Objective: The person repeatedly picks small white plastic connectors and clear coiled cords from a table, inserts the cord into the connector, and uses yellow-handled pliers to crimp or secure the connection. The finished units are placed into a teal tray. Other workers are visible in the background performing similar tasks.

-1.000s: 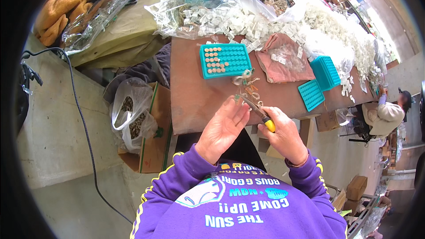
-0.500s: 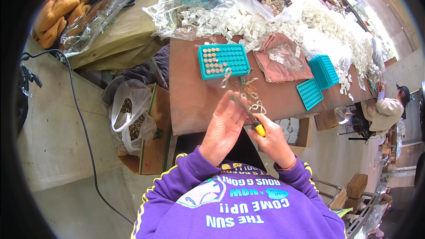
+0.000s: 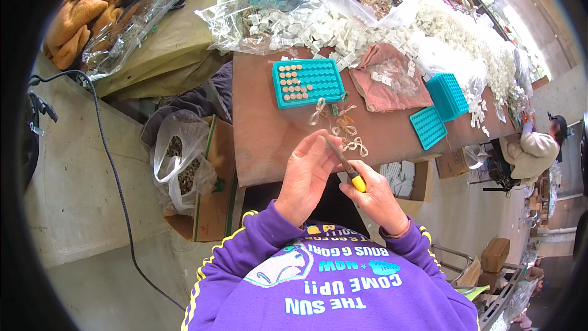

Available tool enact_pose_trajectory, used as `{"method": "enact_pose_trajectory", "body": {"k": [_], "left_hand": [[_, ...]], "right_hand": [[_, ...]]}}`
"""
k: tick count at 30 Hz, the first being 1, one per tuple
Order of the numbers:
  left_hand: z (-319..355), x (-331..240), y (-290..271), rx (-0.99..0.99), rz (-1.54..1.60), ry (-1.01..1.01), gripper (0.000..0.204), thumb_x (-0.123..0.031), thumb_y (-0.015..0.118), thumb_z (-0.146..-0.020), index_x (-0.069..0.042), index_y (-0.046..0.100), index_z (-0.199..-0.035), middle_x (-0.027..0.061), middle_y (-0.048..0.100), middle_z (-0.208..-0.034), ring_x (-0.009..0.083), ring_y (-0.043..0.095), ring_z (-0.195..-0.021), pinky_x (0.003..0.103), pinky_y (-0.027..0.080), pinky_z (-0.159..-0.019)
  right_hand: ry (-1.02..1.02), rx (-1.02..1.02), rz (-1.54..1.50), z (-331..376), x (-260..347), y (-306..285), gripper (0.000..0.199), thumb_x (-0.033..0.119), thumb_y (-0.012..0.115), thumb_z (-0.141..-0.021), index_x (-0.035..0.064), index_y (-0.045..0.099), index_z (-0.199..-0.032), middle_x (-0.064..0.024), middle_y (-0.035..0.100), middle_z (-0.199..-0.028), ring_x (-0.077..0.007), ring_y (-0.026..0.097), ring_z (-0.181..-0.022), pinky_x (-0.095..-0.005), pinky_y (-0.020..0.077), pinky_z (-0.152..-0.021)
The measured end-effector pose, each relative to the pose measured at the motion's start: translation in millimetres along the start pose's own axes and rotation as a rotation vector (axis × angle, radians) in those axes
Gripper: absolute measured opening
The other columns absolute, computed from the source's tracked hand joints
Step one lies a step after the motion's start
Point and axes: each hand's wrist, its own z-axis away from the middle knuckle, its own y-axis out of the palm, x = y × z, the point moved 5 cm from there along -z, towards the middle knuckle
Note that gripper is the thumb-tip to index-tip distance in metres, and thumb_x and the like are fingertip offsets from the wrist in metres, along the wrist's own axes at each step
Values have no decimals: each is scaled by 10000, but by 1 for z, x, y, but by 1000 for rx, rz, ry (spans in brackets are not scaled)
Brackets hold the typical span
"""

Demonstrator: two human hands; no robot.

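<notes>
My right hand point(image 3: 378, 201) grips a slim tool point(image 3: 343, 158) with a yellow-and-black handle and a dark, narrow shaft. The shaft slants up and left to the fingertips of my left hand point(image 3: 304, 175). My left hand is raised with the palm partly showing, its thumb and forefinger closed at the tool's tip. Whatever lies between them is too small to make out. Beyond my hands, looped pale cords point(image 3: 354, 146) lie on the brown tabletop point(image 3: 269, 147). Behind them, a teal tray point(image 3: 331, 95) holds several round tan pieces in its left part.
White pieces point(image 3: 331, 34) are heaped along the table's back. A pink cloth point(image 3: 386, 79) and stacked teal trays point(image 3: 448, 99) lie to the right. A bag in a cardboard box point(image 3: 208, 208) stands left below the table. Two people point(image 3: 533, 150) sit farther right.
The fingers of my left hand have curled in around the tool's tip, and a small green piece seen there earlier no longer shows. My right hand keeps its grip, nearly still.
</notes>
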Motion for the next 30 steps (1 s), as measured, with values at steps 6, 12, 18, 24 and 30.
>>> {"method": "enact_pose_trajectory", "body": {"k": [6, 12, 18, 24, 30], "left_hand": [[2, 4, 0, -31, 118, 15, 177, -132, 624, -966, -86, 619, -1137, 75, 664, -1108, 210, 621, -1110, 379, 494, -1037], [0, 2, -3, -55, 83, 75, 165, -108, 623, -963, -81, 622, -1126, 73, 663, -1108, 208, 615, -1121, 391, 496, -1042], [1, 4, -4, -72, 192, 42, 171, -95, 635, -951, -69, 623, -1119, 77, 657, -1103, 220, 611, -1117, 395, 498, -1041], [1, 8, -7, -97, 202, 23, 159, -89, 635, -950, -66, 633, -1107, 69, 654, -1107, 221, 609, -1112, 395, 496, -1044], [1, 12, -9, -124, 234, -3, 161, -95, 638, -948, -82, 637, -1108, 60, 657, -1101, 207, 610, -1099, 386, 488, -1047]], "right_hand": [[6, -11, -106, 1, -4, 6, 387, 130, 686, -838, 52, 588, -1205, -78, 587, -855, -160, 542, -735, -308, 464, -705], [-103, -100, 104, 3, 1, 4, 420, 149, 697, -838, 20, 552, -1211, -208, 618, -1079, -412, 613, -979, -424, 502, -824], [-99, -107, 93, 3, -3, 3, 411, 146, 699, -836, 26, 555, -1202, -210, 619, -1054, -418, 614, -969, -440, 504, -811], [-88, -112, 97, 3, -4, 5, 395, 145, 695, -837, 25, 555, -1186, -219, 623, -1032, -421, 617, -952, -440, 503, -793], [-31, -81, 6, 6, -3, 8, 390, 142, 692, -839, 12, 559, -1182, -219, 640, -1001, -411, 630, -894, -420, 505, -763]]}}
